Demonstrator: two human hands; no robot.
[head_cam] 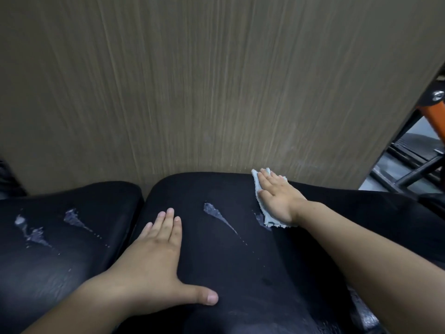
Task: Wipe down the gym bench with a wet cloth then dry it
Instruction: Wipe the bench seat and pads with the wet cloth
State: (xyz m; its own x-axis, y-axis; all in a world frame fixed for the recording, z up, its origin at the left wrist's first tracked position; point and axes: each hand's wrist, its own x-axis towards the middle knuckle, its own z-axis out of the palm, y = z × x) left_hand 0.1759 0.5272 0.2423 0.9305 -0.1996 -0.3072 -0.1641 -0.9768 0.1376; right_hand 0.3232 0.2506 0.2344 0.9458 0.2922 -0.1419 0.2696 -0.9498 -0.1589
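The black padded gym bench (231, 256) fills the lower half of the view, split by a gap into a left pad (60, 249) and a larger right pad. Whitish streaks of liquid (218, 214) lie on both pads. My right hand (277, 196) presses flat, fingers straight, on a pale blue-white cloth (261, 208) at the far right part of the right pad, close to the wall. My left hand (156, 259) rests flat on the right pad near the gap, fingers straight and thumb spread out.
A brown wood-grain wall panel (204, 88) rises directly behind the bench. At the right edge stands a black and orange metal equipment frame (431, 109), with grey floor and black bars (414, 169) below it.
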